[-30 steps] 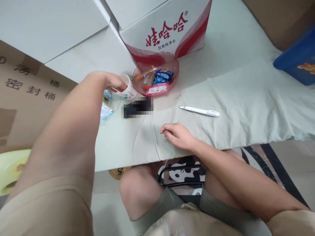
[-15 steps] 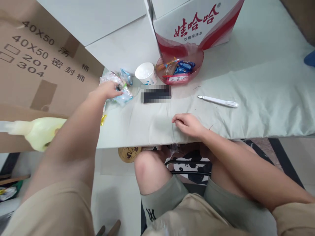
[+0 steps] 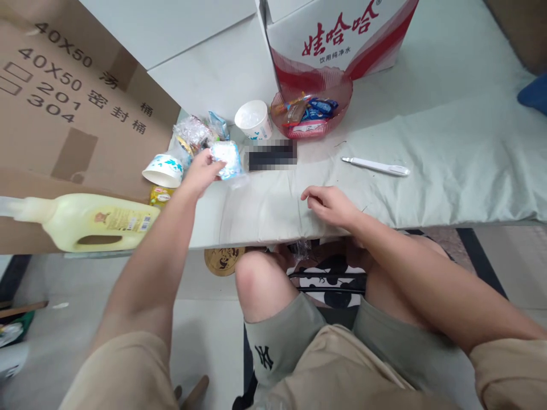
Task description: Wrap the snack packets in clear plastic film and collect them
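My left hand [image 3: 205, 172] grips a small clear plastic packet with blue markings [image 3: 228, 158] between thumb and fingers, just above the tabletop. Behind that hand lies a heap of crumpled wrappers and packets [image 3: 194, 132]. On the cloth near the table's front edge rests my right hand [image 3: 328, 205], its fingers curled with nothing visible in them. A white utility knife [image 3: 376, 166] lies beyond it to the right. Between the hands and the boxes is a dark blurred-out rectangular object [image 3: 272, 156].
A white paper cup [image 3: 253, 121] stands beside a pink bowl [image 3: 314, 128] of wrapped snacks. Another paper cup [image 3: 163, 171] and a yellow packet [image 3: 160, 195] sit at left. A pale yellow bottle [image 3: 98, 219] lies on its side. Cardboard [image 3: 77, 154] and white boxes [image 3: 222, 80] wall the back.
My left hand has drawn back from the wrapper heap to the right, with the packet held. The cup, yellow packet and bottle at left are now less covered. My right hand stays put.
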A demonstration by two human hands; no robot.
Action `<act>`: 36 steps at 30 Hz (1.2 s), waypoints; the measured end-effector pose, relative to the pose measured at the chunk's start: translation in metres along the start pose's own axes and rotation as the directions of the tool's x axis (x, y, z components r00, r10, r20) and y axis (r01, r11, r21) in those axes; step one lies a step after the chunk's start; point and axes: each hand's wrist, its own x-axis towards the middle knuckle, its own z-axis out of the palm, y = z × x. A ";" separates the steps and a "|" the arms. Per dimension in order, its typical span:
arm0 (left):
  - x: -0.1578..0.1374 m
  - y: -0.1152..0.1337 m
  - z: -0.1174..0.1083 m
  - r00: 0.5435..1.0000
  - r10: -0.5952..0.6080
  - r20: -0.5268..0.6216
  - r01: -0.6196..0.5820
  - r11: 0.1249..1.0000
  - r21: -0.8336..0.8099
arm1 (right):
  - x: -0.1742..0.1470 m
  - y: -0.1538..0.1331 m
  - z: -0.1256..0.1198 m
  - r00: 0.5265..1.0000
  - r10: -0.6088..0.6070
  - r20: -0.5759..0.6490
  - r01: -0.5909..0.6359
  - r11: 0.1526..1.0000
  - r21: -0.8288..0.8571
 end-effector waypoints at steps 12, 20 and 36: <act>-0.082 0.006 0.159 0.953 0.027 0.302 0.218 0.629 -0.746 | -0.001 0.019 -0.008 0.925 -0.232 -0.301 0.281 0.951 0.131; -0.081 -0.004 0.161 0.929 0.191 0.316 0.121 0.652 -0.748 | -0.003 0.016 -0.014 0.928 -0.169 -0.332 0.213 0.971 0.103; -0.080 -0.004 0.137 0.796 0.280 0.536 0.186 0.730 -0.658 | -0.001 0.022 -0.017 0.951 0.081 -0.298 0.027 0.940 0.341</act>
